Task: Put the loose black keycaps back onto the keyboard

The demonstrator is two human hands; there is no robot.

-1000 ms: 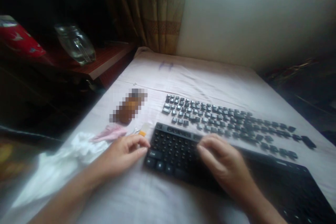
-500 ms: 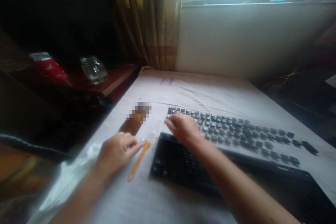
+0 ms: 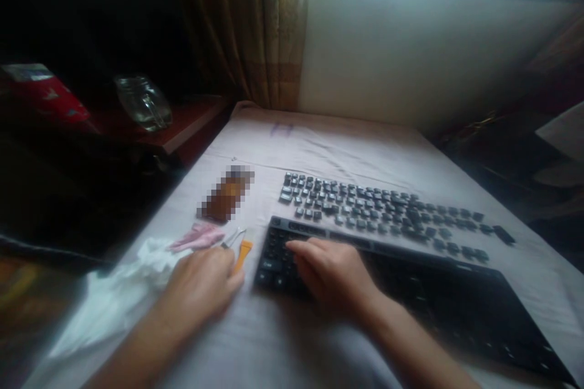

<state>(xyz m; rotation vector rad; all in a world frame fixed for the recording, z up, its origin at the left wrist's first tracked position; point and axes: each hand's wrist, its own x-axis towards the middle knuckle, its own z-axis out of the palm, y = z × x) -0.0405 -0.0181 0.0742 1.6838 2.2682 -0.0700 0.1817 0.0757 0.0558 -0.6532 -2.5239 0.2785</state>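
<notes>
A black keyboard base (image 3: 438, 292) lies on the pale cloth. Over its left part is my right hand (image 3: 331, 267), fingers bent together, the index tip at the keys; whatever it may hold is too small to tell. Beyond the base, loose black keycaps (image 3: 360, 200) are laid out in rows. My left hand (image 3: 205, 282) is closed low over the cloth, beside an orange-handled brush (image 3: 244, 253) and metal tweezers (image 3: 233, 237). Its fingertips are partly hidden, so its hold on either tool is unclear.
A pink cloth (image 3: 198, 236) and a crumpled white cloth (image 3: 137, 273) lie left, with a blurred brown object (image 3: 225, 194) above. A glass jar (image 3: 143, 103) and a red packet (image 3: 50, 97) are on the side table (image 3: 182, 127). A curtain (image 3: 269, 30) hangs behind.
My right hand has moved from the keycap rows down onto the keyboard base. My left hand has moved lower, over the orange handle. The view has shifted slightly.
</notes>
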